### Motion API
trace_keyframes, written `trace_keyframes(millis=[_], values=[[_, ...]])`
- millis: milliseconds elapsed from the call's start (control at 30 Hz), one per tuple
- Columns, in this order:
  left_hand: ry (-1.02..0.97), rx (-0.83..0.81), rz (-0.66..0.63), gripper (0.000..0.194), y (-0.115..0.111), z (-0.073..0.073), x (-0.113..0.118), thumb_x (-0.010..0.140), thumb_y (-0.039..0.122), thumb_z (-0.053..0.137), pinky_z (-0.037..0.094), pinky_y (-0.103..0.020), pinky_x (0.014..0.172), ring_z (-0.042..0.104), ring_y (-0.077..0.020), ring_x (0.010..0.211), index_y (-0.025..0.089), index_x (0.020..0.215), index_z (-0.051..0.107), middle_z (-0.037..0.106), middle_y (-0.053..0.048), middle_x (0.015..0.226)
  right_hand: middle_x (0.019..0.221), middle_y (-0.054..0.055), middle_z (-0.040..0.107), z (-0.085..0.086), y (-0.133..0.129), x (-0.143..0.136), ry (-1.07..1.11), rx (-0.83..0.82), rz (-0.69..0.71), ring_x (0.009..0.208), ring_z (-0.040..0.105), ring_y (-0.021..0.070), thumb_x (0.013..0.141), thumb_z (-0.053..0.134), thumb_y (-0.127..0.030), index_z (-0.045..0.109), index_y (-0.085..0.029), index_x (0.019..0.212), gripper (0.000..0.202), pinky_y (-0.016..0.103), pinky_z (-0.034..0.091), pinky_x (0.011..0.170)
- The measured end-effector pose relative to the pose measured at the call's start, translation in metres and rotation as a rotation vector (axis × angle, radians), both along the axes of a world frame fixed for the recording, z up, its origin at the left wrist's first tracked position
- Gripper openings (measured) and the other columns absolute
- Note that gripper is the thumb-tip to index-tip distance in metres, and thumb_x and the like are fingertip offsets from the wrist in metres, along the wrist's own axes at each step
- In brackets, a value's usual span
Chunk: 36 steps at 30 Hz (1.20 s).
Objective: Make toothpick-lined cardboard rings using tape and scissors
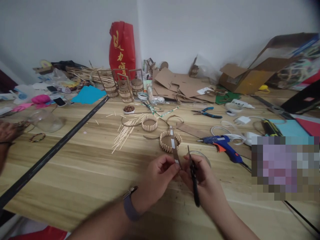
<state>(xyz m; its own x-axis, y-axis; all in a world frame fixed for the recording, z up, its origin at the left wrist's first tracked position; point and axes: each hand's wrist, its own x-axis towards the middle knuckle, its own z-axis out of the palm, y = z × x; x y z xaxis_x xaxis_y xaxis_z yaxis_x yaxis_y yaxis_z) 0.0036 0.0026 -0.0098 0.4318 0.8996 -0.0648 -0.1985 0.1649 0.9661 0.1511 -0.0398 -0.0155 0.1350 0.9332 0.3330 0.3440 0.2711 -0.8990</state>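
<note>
My left hand, with a watch on its wrist, pinches the near end of a brown strip marked with white patches. The strip reaches away over a round ring of small wooden pegs on a brown base. My right hand holds black-handled scissors, their blades pointing up and away, and its fingertips are close to the strip's end. Behind lies a second peg ring, beside loose thin sticks.
A blue glue gun and pliers lie to the right. Small wooden buckets, a red bag and cardboard stand or lie at the back. Another person's hand is at the left edge, near a glass jar.
</note>
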Motion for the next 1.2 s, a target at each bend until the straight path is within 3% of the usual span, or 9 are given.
trace_keyframes(millis=[167,333,633,1200], values=[[-0.134,-0.004,0.089,0.035,0.003,0.011,-0.004,0.083,0.047,0.069,0.044,-0.020,0.054,0.055,-0.0085,0.054,0.016,0.080,0.055,0.058,0.003,0.062,0.093,0.004,0.058,0.005,-0.003,0.007,-0.330,0.165,0.006,0.078,0.060,0.0186,0.089,0.061,-0.042,0.047,-0.024,0.116,0.035,0.027,0.052,0.064],[-0.142,0.073,0.132,0.033,0.000,0.010,-0.005,0.089,0.047,0.063,0.046,-0.019,0.057,0.059,-0.0083,0.058,0.016,0.085,0.053,0.062,0.001,0.066,0.093,0.004,0.060,0.010,-0.002,0.011,-0.499,0.185,0.056,0.082,0.062,0.0199,0.089,0.061,-0.040,0.050,-0.025,0.118,0.034,0.028,0.053,0.068],[-0.084,0.175,0.134,0.032,-0.003,0.006,-0.007,0.094,0.048,0.054,0.048,-0.019,0.062,0.057,-0.0081,0.065,0.016,0.090,0.052,0.060,0.001,0.075,0.088,0.004,0.068,0.012,-0.001,0.009,-0.499,0.130,0.139,0.073,0.065,0.0196,0.084,0.068,-0.041,0.057,-0.024,0.111,0.034,0.027,0.052,0.060],[-0.045,0.167,0.130,0.031,-0.004,0.007,-0.009,0.096,0.048,0.051,0.046,-0.020,0.062,0.055,-0.0084,0.064,0.018,0.086,0.049,0.055,0.003,0.072,0.080,-0.001,0.066,0.018,-0.002,0.005,-0.463,0.148,0.177,0.064,0.061,0.0136,0.088,0.064,-0.045,0.058,-0.026,0.106,0.027,0.019,0.050,0.055]])
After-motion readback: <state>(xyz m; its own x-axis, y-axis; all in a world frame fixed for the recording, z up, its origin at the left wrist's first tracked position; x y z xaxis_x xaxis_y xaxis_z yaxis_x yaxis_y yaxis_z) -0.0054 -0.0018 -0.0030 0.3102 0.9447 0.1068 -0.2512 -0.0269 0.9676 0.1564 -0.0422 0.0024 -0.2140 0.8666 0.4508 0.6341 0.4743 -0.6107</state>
